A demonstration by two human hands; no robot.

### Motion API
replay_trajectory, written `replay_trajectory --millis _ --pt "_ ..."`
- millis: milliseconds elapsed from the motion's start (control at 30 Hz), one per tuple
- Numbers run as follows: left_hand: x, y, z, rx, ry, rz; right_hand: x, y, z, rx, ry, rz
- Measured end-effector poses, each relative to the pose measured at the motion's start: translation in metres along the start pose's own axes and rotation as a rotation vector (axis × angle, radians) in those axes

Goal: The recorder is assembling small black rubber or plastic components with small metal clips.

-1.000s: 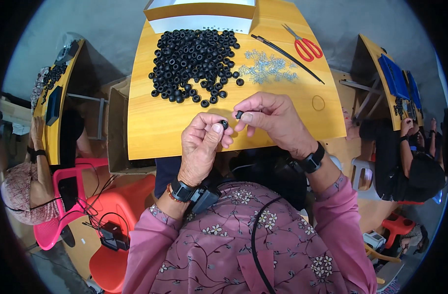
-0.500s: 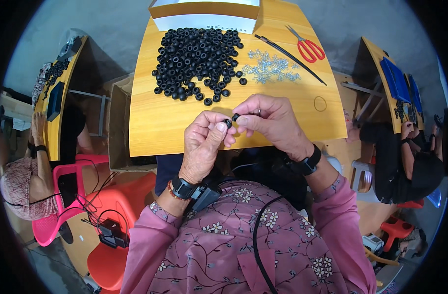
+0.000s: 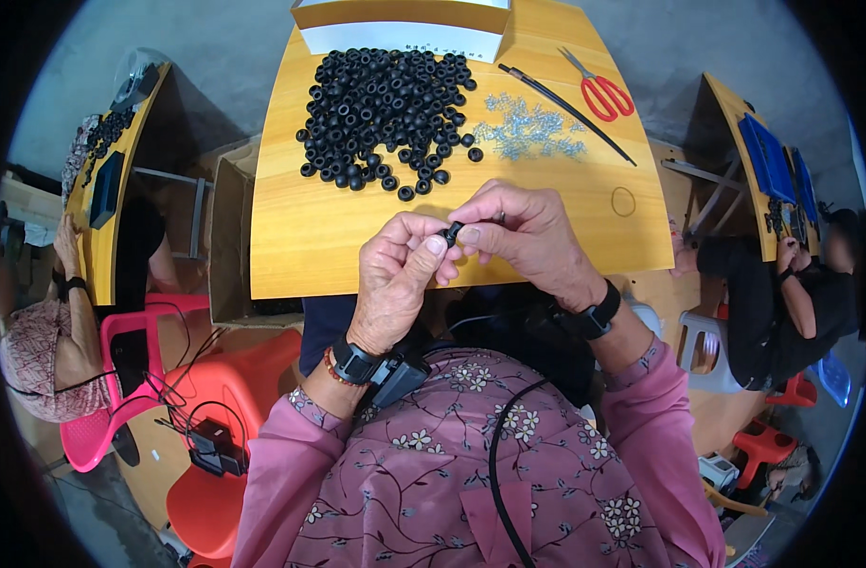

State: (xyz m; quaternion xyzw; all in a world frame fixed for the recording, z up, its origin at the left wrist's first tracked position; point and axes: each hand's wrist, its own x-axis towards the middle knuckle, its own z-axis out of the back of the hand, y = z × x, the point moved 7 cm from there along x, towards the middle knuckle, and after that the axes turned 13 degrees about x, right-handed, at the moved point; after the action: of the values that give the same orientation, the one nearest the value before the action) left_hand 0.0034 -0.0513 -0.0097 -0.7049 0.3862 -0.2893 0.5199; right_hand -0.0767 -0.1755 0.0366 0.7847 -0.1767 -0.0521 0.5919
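Note:
Near the table's front edge, my left hand (image 3: 393, 270) pinches a small black round bead-like piece (image 3: 446, 237) between thumb and forefinger. My right hand (image 3: 527, 230) is closed in a pinch on another small black piece (image 3: 456, 227), which meets the top of the first one. Fingertips hide part of both pieces. Beyond my hands lies a big heap of black round hollow beads (image 3: 381, 114), many with a hole showing. To its right, a scatter of tiny clear or silvery bits (image 3: 527, 131) covers a patch of the wooden table (image 3: 310, 237).
A white and yellow box (image 3: 404, 40) stands at the table's far edge. On the right lie a thin black rod (image 3: 570, 114), red-handled scissors (image 3: 603, 95) and a rubber band (image 3: 614, 200). Other people sit at tables on both sides. A red chair (image 3: 215, 502) is at lower left.
The two black pieces were slightly apart and now touch. My left hand has tipped its piece, so the hole no longer faces up; the right hand has barely moved.

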Motion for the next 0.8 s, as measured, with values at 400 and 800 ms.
replay_trajectory --millis 400,800 --pt "0.0 0.001 0.0 0.015 -0.043 0.028 -0.001 0.02 -0.009 -0.46 0.051 0.226" --pt "-0.003 0.0 -0.001 0.097 -0.065 -0.027 -0.004 0.03 -0.016 -0.587 0.096 0.304"
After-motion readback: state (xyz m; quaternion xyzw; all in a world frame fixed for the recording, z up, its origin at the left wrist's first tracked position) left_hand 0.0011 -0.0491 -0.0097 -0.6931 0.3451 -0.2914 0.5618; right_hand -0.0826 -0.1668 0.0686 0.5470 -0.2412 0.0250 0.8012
